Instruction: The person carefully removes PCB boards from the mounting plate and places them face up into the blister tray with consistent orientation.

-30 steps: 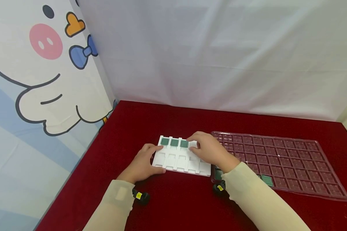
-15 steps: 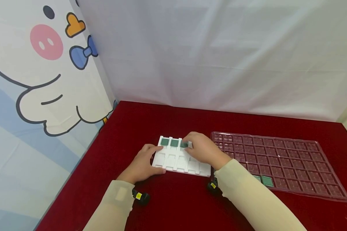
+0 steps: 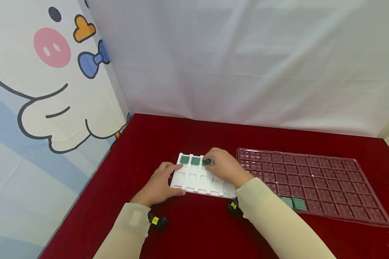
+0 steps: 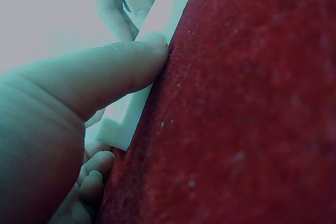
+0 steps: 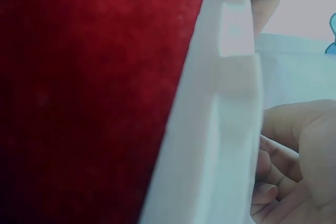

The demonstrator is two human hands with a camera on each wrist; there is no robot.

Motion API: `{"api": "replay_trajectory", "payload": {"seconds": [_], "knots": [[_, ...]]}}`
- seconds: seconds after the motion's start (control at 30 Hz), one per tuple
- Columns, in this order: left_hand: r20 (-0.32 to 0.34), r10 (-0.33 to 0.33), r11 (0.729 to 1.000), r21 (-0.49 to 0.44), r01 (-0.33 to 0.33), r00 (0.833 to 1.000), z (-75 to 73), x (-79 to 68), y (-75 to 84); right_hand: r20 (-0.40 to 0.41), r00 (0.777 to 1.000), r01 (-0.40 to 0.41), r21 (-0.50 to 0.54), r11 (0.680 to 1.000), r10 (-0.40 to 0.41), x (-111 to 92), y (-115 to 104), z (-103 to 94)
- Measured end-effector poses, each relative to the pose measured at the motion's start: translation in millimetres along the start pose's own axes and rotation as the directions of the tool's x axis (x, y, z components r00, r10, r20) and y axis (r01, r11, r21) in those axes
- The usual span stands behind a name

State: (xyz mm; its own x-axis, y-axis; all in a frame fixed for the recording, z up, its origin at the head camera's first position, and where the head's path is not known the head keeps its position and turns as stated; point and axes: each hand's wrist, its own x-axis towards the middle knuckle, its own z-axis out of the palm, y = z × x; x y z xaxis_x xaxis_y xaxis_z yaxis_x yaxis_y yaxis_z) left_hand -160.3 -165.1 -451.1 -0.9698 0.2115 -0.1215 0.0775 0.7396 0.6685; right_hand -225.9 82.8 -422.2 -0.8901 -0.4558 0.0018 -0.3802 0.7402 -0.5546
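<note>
A white slotted tray (image 3: 197, 181) lies on the table, with green square chips (image 3: 184, 160) in the first slots of its far row. My left hand (image 3: 159, 183) grips the tray's left end, thumb at the near edge and fingers toward the far side. In the left wrist view that thumb (image 4: 126, 64) rests along the tray edge. Over the third slot, my right hand (image 3: 225, 167) has thumb and index finger at either side of a green chip (image 3: 206, 162), partly covered by them. The right wrist view shows the tray's side wall (image 5: 194, 145), with the chip hidden.
To the right lies a clear, dark-red-looking compartment tray (image 3: 354, 159), its left part behind the right sleeve (image 3: 272, 212). Two green chips (image 3: 299, 204) show in its near row. A red cloth (image 3: 194, 230) covers the table; a white curtain (image 3: 246, 64) hangs behind.
My right hand has moved left, from the right edge of the third green chip to over it, with the fingers now partly covering it. The left hand and both trays have stayed put.
</note>
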Motion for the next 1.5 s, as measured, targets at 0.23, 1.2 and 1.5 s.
{"api": "replay_trajectory", "payload": {"seconds": [0.23, 1.2, 1.5], "knots": [[0.003, 0.000, 1.000, -0.002, 0.000, 1.000, -0.4, -0.4, -3.8, -0.014, 0.999, -0.042, 0.069, 0.997, 0.043, 1.1, 0.0, 2.1], [0.008, 0.004, 1.000, -0.005, -0.004, 1.000, -0.2, -1.6, -3.4, 0.007, 0.999, -0.046, 0.051, 0.998, 0.046, 3.6, -0.5, 1.0], [0.006, -0.003, 1.000, -0.003, 0.003, 1.000, -0.4, -0.3, -0.7, 0.012, 1.000, -0.003, -0.013, 1.000, 0.003, 4.4, -0.9, -4.4]]}}
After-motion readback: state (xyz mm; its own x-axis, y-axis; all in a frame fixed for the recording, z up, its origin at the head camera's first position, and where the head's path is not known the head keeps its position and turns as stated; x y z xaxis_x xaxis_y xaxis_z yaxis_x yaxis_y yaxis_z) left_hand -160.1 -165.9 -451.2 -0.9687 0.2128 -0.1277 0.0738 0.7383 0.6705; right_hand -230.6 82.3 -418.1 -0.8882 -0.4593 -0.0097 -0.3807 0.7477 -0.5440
